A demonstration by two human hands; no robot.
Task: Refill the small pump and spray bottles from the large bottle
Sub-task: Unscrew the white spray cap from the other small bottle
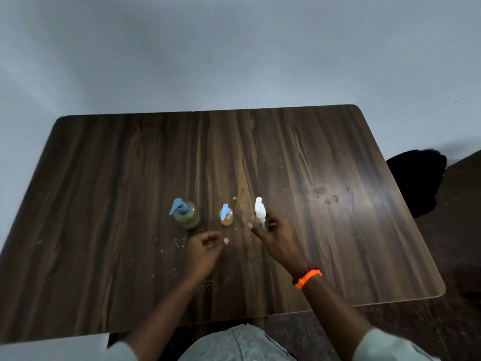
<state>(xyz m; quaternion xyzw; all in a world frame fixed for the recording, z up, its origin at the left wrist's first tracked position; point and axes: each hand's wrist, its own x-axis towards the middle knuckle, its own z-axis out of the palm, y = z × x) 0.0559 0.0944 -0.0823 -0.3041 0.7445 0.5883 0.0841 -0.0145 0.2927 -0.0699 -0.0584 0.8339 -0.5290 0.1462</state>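
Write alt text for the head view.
A person's right hand reaches around a white spray bottle on a dark wooden table; the left hand hovers loosely curled nearby. A large pump bottle and small pump bottle stand left of it.

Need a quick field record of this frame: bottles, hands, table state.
surface: dark wood table, crumbs and stains on it
large bottle: upright, blue pump, greenish liquid, leftmost
small pump bottle: upright, blue pump, amber liquid, middle
spray bottle: white head, rightmost, upright
left hand: fingers loosely curled, holds nothing, near the small pump bottle
right hand: at the spray bottle; blurred, grip unclear
right wrist: orange band
caps: all three on
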